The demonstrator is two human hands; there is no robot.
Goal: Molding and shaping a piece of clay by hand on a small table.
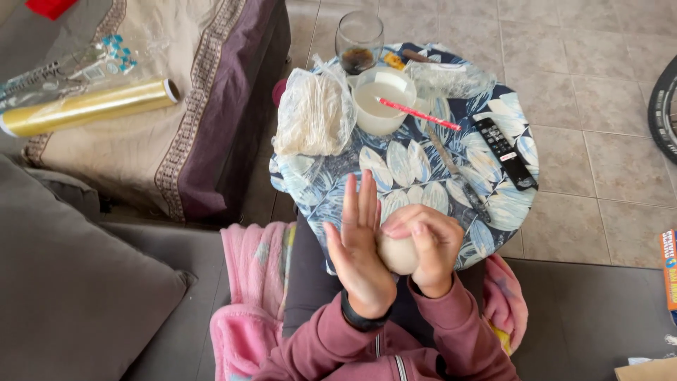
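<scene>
A pale, smooth ball of dough [396, 252] sat pressed between the person's two hands, just above the near edge of the round table [493, 212] with its blue leaf-patterned cloth. The right hand [427, 247] curled over the ball, its fingers [412, 229] bent and closed around the top and far side. The left hand [360, 247] was held flat and open, fingers straight and together, its palm against the ball's left side. The dough looked already rounded and even, with no cracks showing on the part in view, so the shaping seemed well advanced; how much kneading or rolling remained could not be told.

Farther out on the table stood a white cup [384, 99] of pale liquid with a pink stick [419, 114] resting across its rim. Just left of it lay a clear plastic bag [314, 116] holding a stack of thin flat rounds. Behind these stood a glass [360, 42] with something dark at the bottom. A long thin utensil [457, 173] and a black remote control [504, 152] lay to the right. On the draped sofa to the left rested a roll of cling film [88, 106].
</scene>
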